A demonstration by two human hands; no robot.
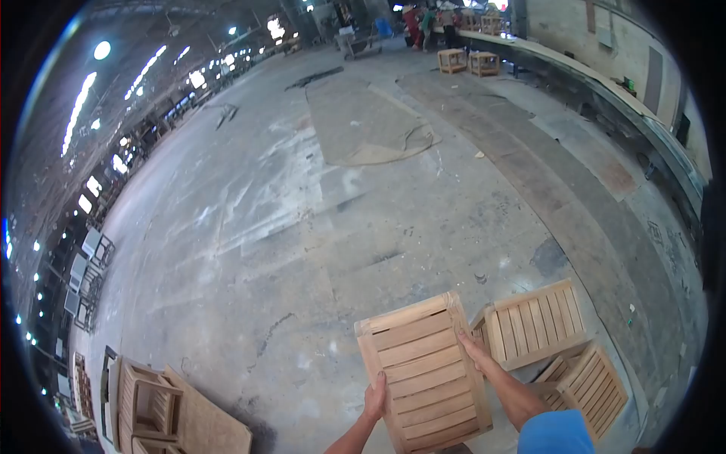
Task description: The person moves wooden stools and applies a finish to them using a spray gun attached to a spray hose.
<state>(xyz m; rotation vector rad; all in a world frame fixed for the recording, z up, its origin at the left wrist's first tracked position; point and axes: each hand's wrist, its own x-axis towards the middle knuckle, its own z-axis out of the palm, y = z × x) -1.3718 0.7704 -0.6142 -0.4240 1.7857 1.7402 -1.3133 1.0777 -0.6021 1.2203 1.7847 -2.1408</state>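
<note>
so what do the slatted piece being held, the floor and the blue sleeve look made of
Slatted piece: wood, apparently unpainted and matt, judging by its pale brown, uneven tone. Floor: probably concrete, worn, given its grey patches and dark stains. Blue sleeve: likely plain fabric, going by its soft, even look; weave too small to tell.

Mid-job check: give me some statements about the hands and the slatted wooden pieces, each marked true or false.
1. The left hand and right hand both hold the light-brown, rectangular slatted wooden piece. True.
2. The right hand is on that piece's left edge. False: it is on the right edge.
3. A bright blue fabric sleeve shows on the left arm. False: that sleeve is on the right arm.
4. More light-brown slatted wooden furniture is to the held piece's right. True.
</note>
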